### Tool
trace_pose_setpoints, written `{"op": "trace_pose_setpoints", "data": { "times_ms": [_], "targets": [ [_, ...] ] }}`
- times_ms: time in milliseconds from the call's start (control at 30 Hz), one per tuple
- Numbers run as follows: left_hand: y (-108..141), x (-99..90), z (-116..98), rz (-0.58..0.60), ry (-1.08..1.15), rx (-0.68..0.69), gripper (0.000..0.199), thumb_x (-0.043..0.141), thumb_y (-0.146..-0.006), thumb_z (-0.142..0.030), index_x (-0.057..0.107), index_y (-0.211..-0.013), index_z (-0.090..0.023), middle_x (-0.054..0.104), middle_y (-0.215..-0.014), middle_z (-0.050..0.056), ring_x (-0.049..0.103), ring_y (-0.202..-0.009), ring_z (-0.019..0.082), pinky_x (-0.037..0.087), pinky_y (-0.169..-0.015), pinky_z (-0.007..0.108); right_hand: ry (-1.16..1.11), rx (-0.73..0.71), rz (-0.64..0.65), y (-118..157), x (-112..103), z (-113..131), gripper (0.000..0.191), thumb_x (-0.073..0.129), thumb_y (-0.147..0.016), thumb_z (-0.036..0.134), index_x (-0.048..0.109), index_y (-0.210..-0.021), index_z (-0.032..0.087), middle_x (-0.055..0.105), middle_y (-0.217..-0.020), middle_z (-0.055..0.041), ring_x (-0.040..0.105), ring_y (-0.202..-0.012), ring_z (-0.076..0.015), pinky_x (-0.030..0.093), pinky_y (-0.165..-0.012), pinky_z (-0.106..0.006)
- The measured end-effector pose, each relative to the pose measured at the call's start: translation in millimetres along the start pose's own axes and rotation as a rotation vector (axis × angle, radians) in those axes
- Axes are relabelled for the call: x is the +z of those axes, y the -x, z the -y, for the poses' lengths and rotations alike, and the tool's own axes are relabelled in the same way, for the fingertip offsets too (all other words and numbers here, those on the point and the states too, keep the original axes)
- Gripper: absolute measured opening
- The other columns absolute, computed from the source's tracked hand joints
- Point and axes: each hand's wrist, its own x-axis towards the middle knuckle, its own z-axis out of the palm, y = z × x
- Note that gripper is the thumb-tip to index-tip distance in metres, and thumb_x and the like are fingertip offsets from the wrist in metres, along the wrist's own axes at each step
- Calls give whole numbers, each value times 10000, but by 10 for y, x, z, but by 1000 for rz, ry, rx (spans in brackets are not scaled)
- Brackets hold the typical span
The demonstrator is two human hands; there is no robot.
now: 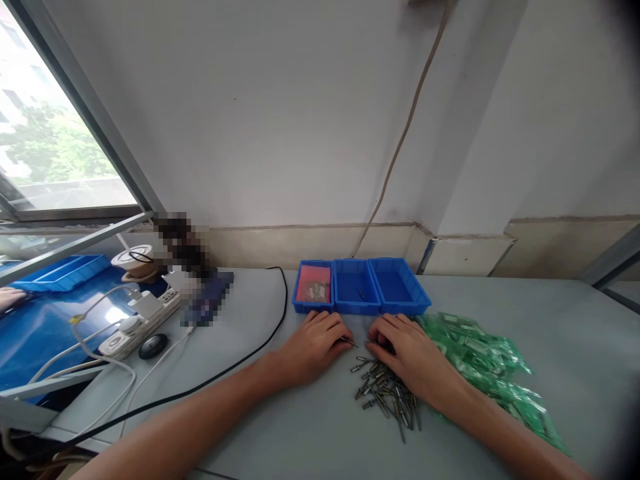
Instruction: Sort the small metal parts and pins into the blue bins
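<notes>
My left hand is closed on a small metal rivet, whose thin end points right from the fingertips. Fingers curled, my right hand rests at the upper edge of a pile of metal rivets; what it holds, if anything, is hidden. Just beyond the hands stand three joined blue bins. The left bin has a pink sheet and a small clear packet in it. A single small piece lies in the middle bin. Nothing shows inside the right bin.
Green plastic bags lie right of the pile, partly beside my right forearm. A black cable crosses the table under my left arm. At the left are a power strip, a black mouse and a blue tray. A wall stands behind.
</notes>
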Motion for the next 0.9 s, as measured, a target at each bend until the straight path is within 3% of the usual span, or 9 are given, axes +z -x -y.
{"op": "trace_pose_setpoints", "data": {
  "times_ms": [200, 367, 533, 700, 900],
  "targets": [
    [-9, -16, -20, 8, 2, -13, 173, 520, -1139, -312, 656, -1103, -211, 683, -1096, 36, 609, -1004, 205, 398, -905, 358, -78, -32, -22, 0, -24, 52, 193, 511, -1060, 186, 597, -899, 248, 681, -938, -62, 603, -891, -273, 466, -805, -401],
    [-8, -27, -18, 14, 3, -17, 186, 505, -1143, -316, 657, -1112, -213, 682, -1102, 40, 611, -999, 205, 407, -892, 356, -272, 82, -90, -8, -85, 125, 199, 450, -1088, 296, 584, -944, 267, 699, -921, -61, 632, -854, -272, 509, -796, -408],
    [-4, -19, 2, 18, 18, -5, 190, 505, -1143, -326, 658, -1117, -216, 681, -1099, 44, 609, -1013, 213, 402, -895, 356, -455, 167, -140, -15, -70, 59, 247, 481, -1083, 362, 687, -1211, 313, 772, -1118, -70, 685, -1050, -305, 525, -953, -457],
    [-10, -32, -8, 16, 18, 3, 166, 520, -1138, -308, 653, -1117, -211, 681, -1104, 41, 607, -1015, 211, 393, -889, 353, -496, 148, -127, -18, -106, 68, 261, 471, -1094, 371, 720, -1046, 308, 769, -1083, -53, 697, -1029, -297, 517, -939, -440],
    [-12, -50, -22, 26, 8, -9, 151, 537, -1132, -306, 654, -1114, -212, 679, -1104, 36, 601, -1014, 209, 389, -892, 355, -452, 125, -201, -17, -158, 128, 264, 448, -1107, 381, 675, -1016, 281, 680, -1076, -74, 641, -1034, -284, 490, -918, -420]
  ]
}}
